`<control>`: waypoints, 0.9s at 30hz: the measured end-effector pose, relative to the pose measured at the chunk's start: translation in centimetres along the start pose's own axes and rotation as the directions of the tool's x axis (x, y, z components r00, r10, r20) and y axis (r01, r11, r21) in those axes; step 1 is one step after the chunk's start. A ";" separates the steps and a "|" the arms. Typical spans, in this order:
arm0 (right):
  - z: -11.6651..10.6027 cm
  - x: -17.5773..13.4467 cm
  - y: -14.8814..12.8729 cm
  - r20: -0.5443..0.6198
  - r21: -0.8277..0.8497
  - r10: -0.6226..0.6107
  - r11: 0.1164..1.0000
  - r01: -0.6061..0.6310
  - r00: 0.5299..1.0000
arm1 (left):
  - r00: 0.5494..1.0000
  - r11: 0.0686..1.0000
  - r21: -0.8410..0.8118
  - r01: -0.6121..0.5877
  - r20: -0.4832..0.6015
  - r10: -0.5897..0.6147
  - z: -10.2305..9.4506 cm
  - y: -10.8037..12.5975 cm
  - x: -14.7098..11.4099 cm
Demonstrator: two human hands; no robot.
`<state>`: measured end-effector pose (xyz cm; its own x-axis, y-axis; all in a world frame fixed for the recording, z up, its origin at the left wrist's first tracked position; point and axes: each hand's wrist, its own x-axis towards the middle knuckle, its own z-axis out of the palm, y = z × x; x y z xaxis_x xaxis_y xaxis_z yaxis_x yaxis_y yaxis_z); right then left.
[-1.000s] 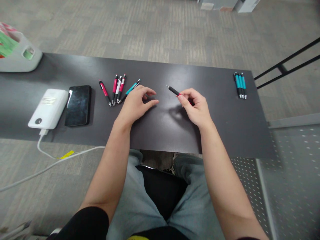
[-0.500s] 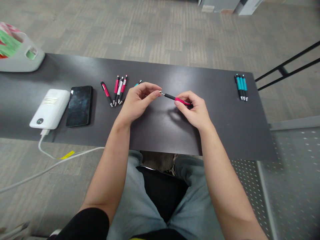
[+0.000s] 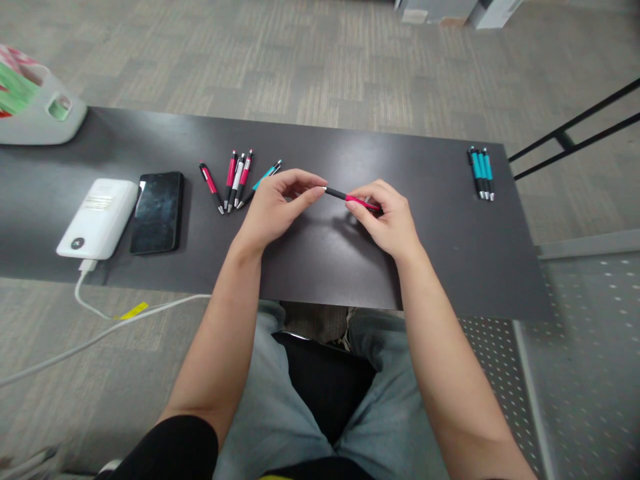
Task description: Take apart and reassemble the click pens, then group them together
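Observation:
Over the middle of the dark table, my right hand (image 3: 385, 217) grips the red barrel of a pen (image 3: 337, 193) with a black grip section. The pen points left. My left hand (image 3: 280, 203) pinches the silver pen tip (image 3: 325, 189) between thumb and forefinger, against the pen's front end. Whether the tip is fully seated I cannot tell. Behind my left hand lies a teal pen (image 3: 265, 175), partly covered by it. Beside that are a white pen (image 3: 237, 180) and several red pens (image 3: 211, 185).
Three teal pens (image 3: 482, 175) lie side by side at the table's (image 3: 450, 267) right end. To the left are a black phone (image 3: 157, 213) and a white power bank (image 3: 99, 219) with a cable (image 3: 150, 309) hanging off the front edge. A white basket (image 3: 70, 120) stands at the far left.
The gap between the silver tip in my left hand and the red pen has closed; they now meet. More of the teal pen shows past my left hand.

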<state>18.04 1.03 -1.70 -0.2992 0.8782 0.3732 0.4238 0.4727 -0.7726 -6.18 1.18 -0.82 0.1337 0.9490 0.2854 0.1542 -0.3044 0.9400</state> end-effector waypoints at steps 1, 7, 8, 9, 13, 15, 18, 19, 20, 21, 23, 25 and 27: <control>0.0 0.0 0.0 -0.002 -0.001 -0.012 1.000 0.012 1.000 | 1.000 1.000 -0.005 0.001 0.005 -0.001 0.0 0.1 0.0; 0.1 0.0 0.0 0.034 0.010 0.004 1.000 -0.004 0.999 | 0.999 0.999 -0.009 0.041 0.009 -0.041 0.1 0.2 0.0; 0.1 -0.1 0.0 0.037 0.017 0.020 1.000 -0.020 0.999 | 0.999 0.999 -0.016 0.040 0.005 -0.040 0.2 0.1 0.0; 0.1 -0.2 0.0 0.037 0.027 0.036 0.999 -0.037 0.999 | 0.999 0.999 -0.023 0.035 0.002 -0.035 0.2 0.1 0.0; 0.2 -0.4 -0.3 0.041 0.099 0.046 0.994 -0.050 0.998 | 1.000 0.999 -0.038 -0.003 -0.016 0.002 0.1 -0.3 0.0; 0.2 -0.4 -0.3 0.037 0.119 0.038 0.992 -0.042 0.999 | 1.000 0.998 -0.060 -0.015 -0.019 0.014 0.1 -0.3 0.1; 0.3 -0.3 -0.3 0.041 0.083 0.084 0.993 -0.087 0.996 | 1.000 0.995 -0.100 -0.012 -0.006 0.012 0.1 -0.2 0.1; 0.3 -0.2 -0.3 0.052 0.067 0.097 0.993 -0.100 0.994 | 1.000 0.994 -0.107 -0.004 -0.002 0.003 0.1 -0.2 0.1; 0.3 -0.2 -0.2 0.060 0.057 0.101 0.993 -0.104 0.993 | 1.000 0.994 -0.109 0.008 -0.002 -0.008 0.1 -0.1 0.2; 0.3 -0.2 -0.2 0.063 0.058 0.097 0.993 -0.101 0.993 | 1.000 0.994 -0.108 0.020 -0.005 -0.020 0.1 -0.1 0.2; 0.3 -0.2 -0.1 0.048 0.074 0.079 0.994 -0.083 0.996 | 0.999 0.995 -0.098 0.037 -0.016 -0.039 0.2 0.0 0.2; 0.3 -0.2 -0.1 0.024 0.078 0.066 0.995 -0.068 0.997 | 0.999 0.994 -0.100 0.046 -0.019 -0.048 0.2 0.1 0.2; 0.3 -0.2 0.0 0.028 0.066 0.055 0.996 -0.057 0.998 | 0.999 0.992 -0.115 0.049 -0.011 -0.051 0.2 0.0 0.2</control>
<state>17.87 0.83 -1.96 -0.2987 0.9007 0.3155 0.3826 0.4159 -0.8250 -5.95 1.35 -0.75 0.1147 0.9641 0.2396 0.0470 -0.2461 0.9681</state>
